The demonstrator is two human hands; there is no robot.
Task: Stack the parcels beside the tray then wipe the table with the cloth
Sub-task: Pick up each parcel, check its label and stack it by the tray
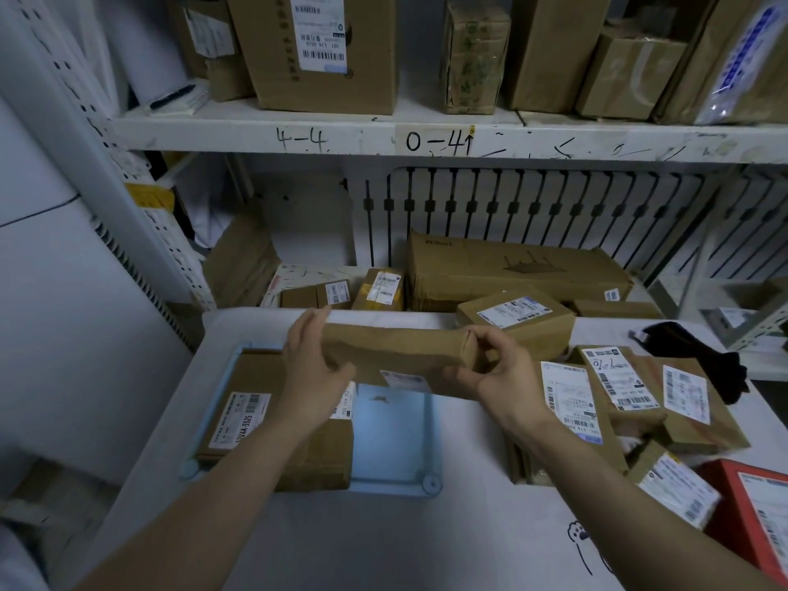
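The left hand (313, 368) and right hand (496, 371) grasp the ends of a long brown parcel (396, 349), held above the blue tray (392, 441). A box (273, 424) in the tray has a label ending "5525". The shelf edge (426, 138) reads "4-4" and "0-41". The black cloth (699, 356) lies at the far right of the desk (426, 539).

The left forearm (239, 475) and the right forearm (597, 475) are bare from wrist to the picture's lower edge. The left grip (317, 373) and the right grip (494, 377) are bare hands, fingers and wrists uncovered. In the lower left corner pale fabric (17, 560) could be clothing; that is unclear.
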